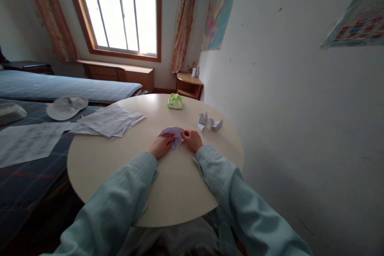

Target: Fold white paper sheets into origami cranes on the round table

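A round cream table is standing before a wood-framed window, with two origami birds sitting on its right side. A green tissue packet is lying near the far edge, its contents hard to make out. Mid-table, the right hand is pinching a folded paper in curled fingers; the left hand is resting loosely extended fingers over it, its grip unclear.

Pale blue-green sleeves — long, faintly striped, creased — with loose cuffs.
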The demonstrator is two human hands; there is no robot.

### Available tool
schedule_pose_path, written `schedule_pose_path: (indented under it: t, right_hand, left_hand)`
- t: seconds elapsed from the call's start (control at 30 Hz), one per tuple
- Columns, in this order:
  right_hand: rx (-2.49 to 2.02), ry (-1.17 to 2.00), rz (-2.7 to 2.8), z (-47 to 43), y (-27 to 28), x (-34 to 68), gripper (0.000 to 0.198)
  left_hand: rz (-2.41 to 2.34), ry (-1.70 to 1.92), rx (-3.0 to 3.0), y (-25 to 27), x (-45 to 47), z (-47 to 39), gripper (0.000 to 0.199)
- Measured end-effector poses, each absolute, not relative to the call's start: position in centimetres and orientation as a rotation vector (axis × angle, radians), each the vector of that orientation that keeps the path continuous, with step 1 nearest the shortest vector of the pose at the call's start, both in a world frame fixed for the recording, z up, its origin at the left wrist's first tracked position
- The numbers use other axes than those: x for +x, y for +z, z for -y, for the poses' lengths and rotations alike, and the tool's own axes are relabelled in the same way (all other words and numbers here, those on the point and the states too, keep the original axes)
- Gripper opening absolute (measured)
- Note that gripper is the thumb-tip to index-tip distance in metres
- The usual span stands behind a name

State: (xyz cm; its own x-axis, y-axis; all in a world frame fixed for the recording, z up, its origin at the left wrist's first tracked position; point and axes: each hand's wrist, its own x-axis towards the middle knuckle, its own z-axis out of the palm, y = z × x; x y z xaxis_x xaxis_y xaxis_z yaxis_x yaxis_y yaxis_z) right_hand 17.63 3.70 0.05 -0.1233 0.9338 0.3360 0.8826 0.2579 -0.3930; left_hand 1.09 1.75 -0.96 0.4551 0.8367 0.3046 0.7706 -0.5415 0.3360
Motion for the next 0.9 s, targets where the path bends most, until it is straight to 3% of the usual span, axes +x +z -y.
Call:
schedule_pose_path:
  t: [0.17,0.4,0.9]
  right_hand:
    - [-1.374,0.272,2.088,-3.88,-0.25,17.69,0.035]
    - [-1.139,0.384,2.142,-3.64,-0.46,17.55,0.02]
    - [-1.333,0.244,2.266,-3.63,-0.36,17.43,0.025]
  left_hand:
    - [-1.42,0.667,2.542,-1.04,1.01,-1.78,0.04]
    - [-1.408,0.745,2.529,-1.23,1.08,-1.84,0.039]
    - [-1.364,0.769,2.507,-1.09,1.16,-1.88,0.038]
